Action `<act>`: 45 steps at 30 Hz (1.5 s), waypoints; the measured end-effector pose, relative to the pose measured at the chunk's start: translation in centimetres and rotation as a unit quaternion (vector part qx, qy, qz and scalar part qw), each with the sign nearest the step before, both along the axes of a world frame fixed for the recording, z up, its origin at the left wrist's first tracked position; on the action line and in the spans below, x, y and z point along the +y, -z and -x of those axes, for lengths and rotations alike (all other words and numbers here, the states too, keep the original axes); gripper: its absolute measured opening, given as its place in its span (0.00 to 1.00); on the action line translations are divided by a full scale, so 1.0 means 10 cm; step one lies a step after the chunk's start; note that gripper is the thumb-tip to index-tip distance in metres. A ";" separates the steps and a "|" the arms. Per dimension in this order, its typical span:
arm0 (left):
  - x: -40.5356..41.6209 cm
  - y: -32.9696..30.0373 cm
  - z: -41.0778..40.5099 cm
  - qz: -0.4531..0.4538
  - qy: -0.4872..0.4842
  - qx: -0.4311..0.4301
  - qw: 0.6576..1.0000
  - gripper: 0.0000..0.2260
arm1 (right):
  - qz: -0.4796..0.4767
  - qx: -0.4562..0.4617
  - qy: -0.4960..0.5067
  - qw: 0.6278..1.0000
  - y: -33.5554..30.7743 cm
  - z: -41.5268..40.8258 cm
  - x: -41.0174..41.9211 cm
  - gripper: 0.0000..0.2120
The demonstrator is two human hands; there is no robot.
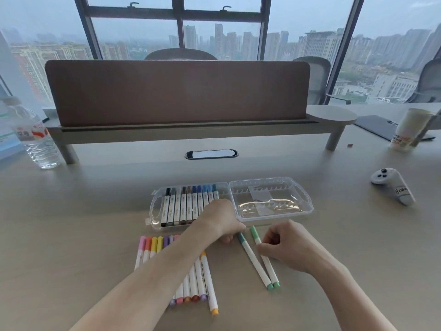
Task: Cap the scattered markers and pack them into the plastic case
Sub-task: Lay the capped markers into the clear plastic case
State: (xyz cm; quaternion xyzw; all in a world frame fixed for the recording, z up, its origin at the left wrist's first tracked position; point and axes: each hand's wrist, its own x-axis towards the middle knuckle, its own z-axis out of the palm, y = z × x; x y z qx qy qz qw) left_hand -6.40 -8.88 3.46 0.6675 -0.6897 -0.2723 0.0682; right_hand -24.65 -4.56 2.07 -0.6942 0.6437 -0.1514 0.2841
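1. The left hand (220,219) grips the teal marker (254,260) at its cap end.
2. The right hand (284,244) pinches the green marker (265,256), apparently mid-barrel.
3. Both markers lie just before the open plastic case (307,206).

1. Left hand (220,219): fingers curl under the palm, so the grip at the teal marker (253,259) cap end can't be read.
2. Right hand (284,247): covers the mid-barrel of the green marker (256,236); fingertips mostly out of sight.
3. Left forearm (152,278) hides the middle of the loose marker row (152,247); count not readable.
4. Case (157,209): the hand blocks the near right part of the tray, so the markers there can't be counted.
5. Barrel print too small to read.
6. Bottle (33,137) blurred, label illegible.
7. Both arms cut off by the bottom edge.
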 end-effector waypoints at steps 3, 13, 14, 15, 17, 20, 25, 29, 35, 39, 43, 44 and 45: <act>0.02 -0.03 0.02 -0.021 -0.008 0.012 1.000 0.12 | -0.004 0.011 -0.011 1.000 0.03 -0.06 0.03 0.11; 0.05 -0.03 0.01 -0.025 -0.033 0.033 0.999 0.10 | 0.006 0.001 -0.024 1.000 0.03 -0.10 0.05 0.08; 0.05 -0.02 -0.01 -0.026 -0.041 0.039 0.998 0.10 | 0.012 0.005 -0.028 1.000 0.03 -0.10 0.06 0.07; 0.05 -0.01 -0.03 -0.025 -0.046 0.046 0.998 0.11 | 0.018 0.008 -0.034 0.999 0.02 -0.10 0.06 0.07; 0.03 -0.01 -0.07 -0.029 -0.055 0.078 0.995 0.12 | 0.022 0.011 -0.047 0.999 0.01 -0.12 0.08 0.13; -0.01 -0.08 -0.13 -0.060 -0.080 0.162 0.982 0.10 | 0.019 0.004 -0.052 0.998 -0.01 -0.16 0.10 0.21; -0.08 -0.23 -0.26 -0.046 -0.090 0.223 0.969 0.10 | -0.003 -0.023 -0.077 0.997 -0.05 -0.23 0.11 0.13; -0.17 -0.30 -0.40 -0.020 -0.059 0.256 0.965 0.11 | 0.003 -0.031 -0.085 0.996 -0.04 -0.31 0.08 0.09; -0.27 -0.29 -0.51 0.036 -0.036 0.273 0.961 0.12 | 0.010 -0.064 -0.028 0.998 -0.06 -0.45 -0.03 0.11; -0.38 -0.23 -0.56 0.072 -0.036 0.279 0.957 0.10 | 0.030 -0.078 -0.021 0.996 -0.09 -0.56 -0.12 0.11; -0.58 -0.22 -0.65 0.092 -0.053 0.278 0.955 0.07 | 0.057 -0.086 -0.007 0.995 -0.07 -0.66 -0.28 0.11; -0.63 -0.23 -0.68 0.095 -0.056 0.276 0.955 0.06 | 0.061 -0.086 -0.004 0.994 -0.06 -0.68 -0.33 0.11; -0.68 -0.23 -0.70 0.098 -0.057 0.271 0.956 0.06 | 0.070 -0.079 -0.003 0.994 -0.05 -0.71 -0.39 0.12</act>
